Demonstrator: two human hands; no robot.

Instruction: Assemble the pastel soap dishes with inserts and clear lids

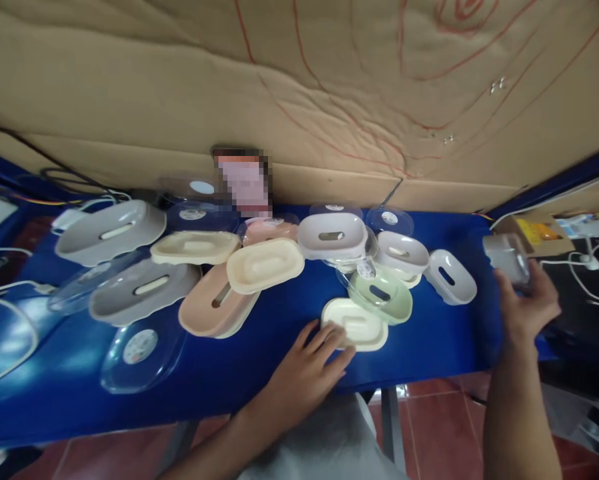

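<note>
My left hand (pixel 315 365) has its fingers spread. Their tips rest on the near left edge of a cream oblong plastic piece (pixel 363 328) with a raised ring. Just behind that piece sits a pale green slotted shell (pixel 398 303). Off to the right, my right hand (pixel 527 303) is raised and closed around a see-through plastic container (pixel 509 252), which is blurred. A small lilac slotted shell (pixel 463 279) lies between my hands, and a white one (pixel 413 248) is farther back.
Larger grey shells (pixel 129 230), a peach one (pixel 199 313), cream pieces (pixel 272 263) and clear labelled lids (pixel 122 370) cover the left and middle of the blue table (pixel 259 373). A phone-like screen (pixel 247 183) leans on the cardboard wall (pixel 144 87). Cables and an open carton (pixel 554 243) are rightward.
</note>
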